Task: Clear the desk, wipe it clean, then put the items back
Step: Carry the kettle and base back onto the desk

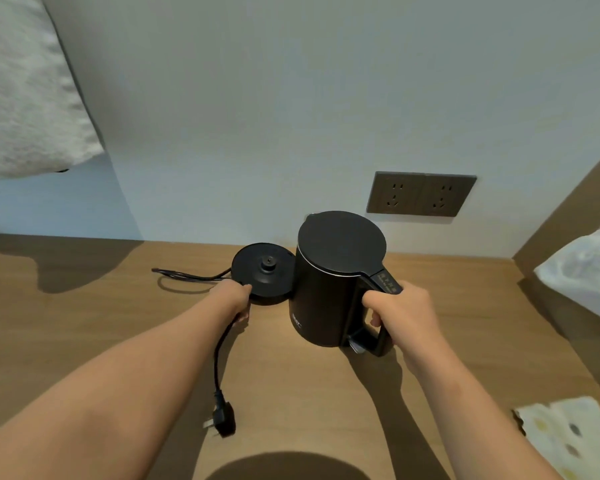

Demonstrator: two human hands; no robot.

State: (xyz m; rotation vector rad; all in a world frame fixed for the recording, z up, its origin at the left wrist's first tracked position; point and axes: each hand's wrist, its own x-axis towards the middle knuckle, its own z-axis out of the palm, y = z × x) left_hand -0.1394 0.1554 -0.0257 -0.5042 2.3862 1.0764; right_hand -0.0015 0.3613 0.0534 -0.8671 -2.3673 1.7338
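Right hand (402, 313) wraps kettle (326, 289) handle, kettle just left of it, off base (264, 271). Left hand (234, 299) curls on base rim, cord (219, 355) and plug (222, 417) trailing toward wrist. Judgement: kettle set either leaving or returning (desk (84, 323) wiping unconfirmed); cloth (568, 434) by right forearm.

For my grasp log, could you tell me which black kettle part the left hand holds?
The flat round black base, which the left hand grips at its near rim; the right hand holds the tall black kettle.
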